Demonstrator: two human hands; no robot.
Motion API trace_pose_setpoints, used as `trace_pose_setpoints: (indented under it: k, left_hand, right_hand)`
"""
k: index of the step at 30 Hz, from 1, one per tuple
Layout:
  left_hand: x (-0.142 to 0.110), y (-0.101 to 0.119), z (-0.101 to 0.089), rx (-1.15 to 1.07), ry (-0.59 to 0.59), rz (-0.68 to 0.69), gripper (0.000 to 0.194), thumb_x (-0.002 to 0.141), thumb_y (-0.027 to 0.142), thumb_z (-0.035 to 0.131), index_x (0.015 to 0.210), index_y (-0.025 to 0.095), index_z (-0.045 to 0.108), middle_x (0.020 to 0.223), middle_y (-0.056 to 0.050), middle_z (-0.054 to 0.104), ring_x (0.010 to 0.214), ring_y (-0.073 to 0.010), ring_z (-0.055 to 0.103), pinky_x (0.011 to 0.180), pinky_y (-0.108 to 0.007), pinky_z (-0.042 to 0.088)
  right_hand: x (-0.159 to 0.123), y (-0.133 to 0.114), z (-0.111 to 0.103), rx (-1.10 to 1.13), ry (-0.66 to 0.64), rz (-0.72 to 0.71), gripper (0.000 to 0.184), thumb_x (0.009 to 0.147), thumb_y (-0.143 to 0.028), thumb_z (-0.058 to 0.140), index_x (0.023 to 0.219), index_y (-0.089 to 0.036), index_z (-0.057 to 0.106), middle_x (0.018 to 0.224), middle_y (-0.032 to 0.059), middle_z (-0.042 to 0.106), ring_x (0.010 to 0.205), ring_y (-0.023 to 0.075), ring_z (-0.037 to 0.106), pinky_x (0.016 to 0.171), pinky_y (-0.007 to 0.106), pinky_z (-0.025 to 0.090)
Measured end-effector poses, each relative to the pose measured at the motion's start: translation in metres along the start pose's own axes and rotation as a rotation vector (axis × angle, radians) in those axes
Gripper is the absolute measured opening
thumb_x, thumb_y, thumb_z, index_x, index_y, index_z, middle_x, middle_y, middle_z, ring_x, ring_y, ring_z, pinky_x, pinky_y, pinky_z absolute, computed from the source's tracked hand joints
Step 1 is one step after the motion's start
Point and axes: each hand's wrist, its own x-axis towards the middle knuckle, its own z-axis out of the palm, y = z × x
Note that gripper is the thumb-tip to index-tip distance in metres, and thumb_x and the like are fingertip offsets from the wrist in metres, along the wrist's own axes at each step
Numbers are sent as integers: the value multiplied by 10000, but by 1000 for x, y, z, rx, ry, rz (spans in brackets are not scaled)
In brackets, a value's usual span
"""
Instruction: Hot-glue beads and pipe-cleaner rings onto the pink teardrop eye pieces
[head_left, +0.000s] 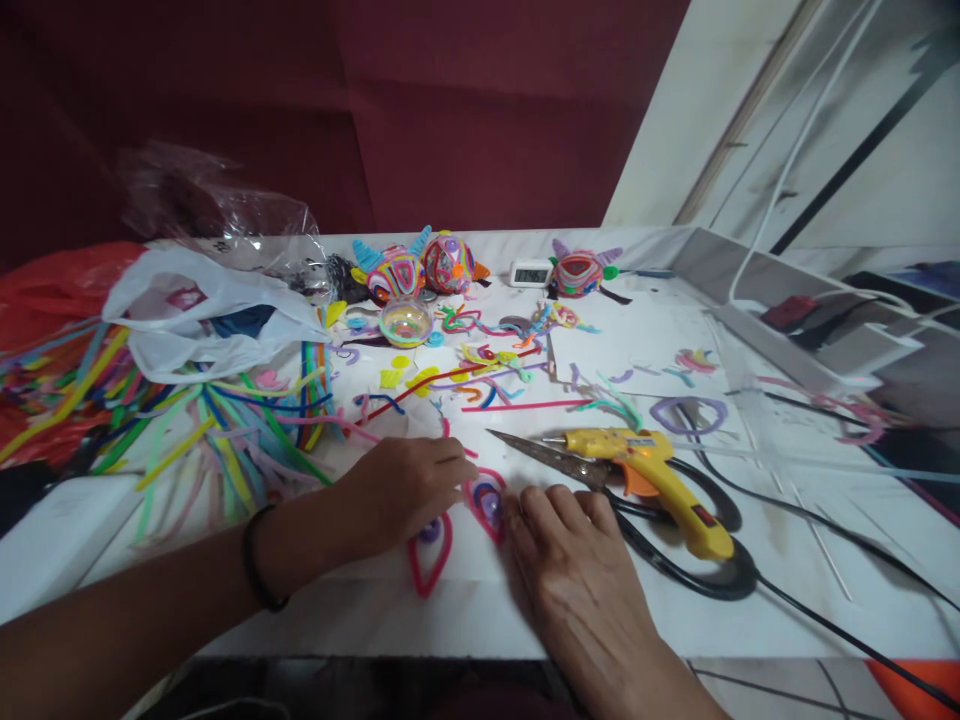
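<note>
R forearm comes in over the near table edge, cut off at bottom. Right hand (574,570) is back-up on the table, fingers bent, tips mostly out of sight; thumb side sits right by the upper eye shape (490,503), a pink fuzzy loop w/ purple centre. Can't tell if it grips, b/c underside's hidden. L forearm also cut off, wears a black wristband (252,560). Left hand (401,490) is half-curled, fingertips at the same shape's L edge; poss. contact, but too blurred to confirm a pinch. Lower eye shape (430,531) lies nearer the body & to the L, top part covered by that hand.

Scissors (559,458) lie R of the right hand, partly under the yellow glue gun (652,460), so some of the pivot area doesn't show. Black cord (840,635) runs off bottom R. Fuzzy strips (217,430) pile up at L, some ends under a white plastic bag (187,350), contents unclear. Red bag (60,285) behind, cut off at L. At back: three wrapped balls (394,272), plus small digital clock (530,273), digits hard to read. Clear dome (405,322) partly blocks one ball. Far R, open box (772,335) w/ cables.
</note>
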Motion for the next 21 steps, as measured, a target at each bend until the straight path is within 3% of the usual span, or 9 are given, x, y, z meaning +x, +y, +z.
trace_pose_setpoints:
  k: [8, 15, 21]
  left_hand:
    - [-10, 2, 3, -3, 39, 50, 188, 905, 113, 430, 950, 178, 601, 921, -50, 622, 852, -150, 586, 756, -241, 485]
    - [-10, 0, 8, 18, 38, 105, 214, 874, 69, 441, 955, 181, 603, 936, -59, 618, 865, -162, 572, 780, -261, 482]
    - [-11, -1, 10, 23, 48, 130, 223, 870, 61, 442, 980, 169, 603, 935, -67, 625, 863, -172, 571, 776, -274, 485]
  right_hand:
    - [0, 1, 0, -43, 4, -10, 198, 666, -82, 709, 834, -171, 650, 784, 31, 599, 710, 201, 429, 636, 350, 267]
    - [-1, 0, -1, -50, -46, 0, 284, 700, -113, 708, 976, -164, 661, 831, 36, 616, 732, 211, 449, 655, 353, 282]
    - [-2, 1, 0, -35, -15, 5, 216, 804, -96, 568, 993, -163, 649, 820, 51, 609, 733, 213, 458, 668, 355, 293]
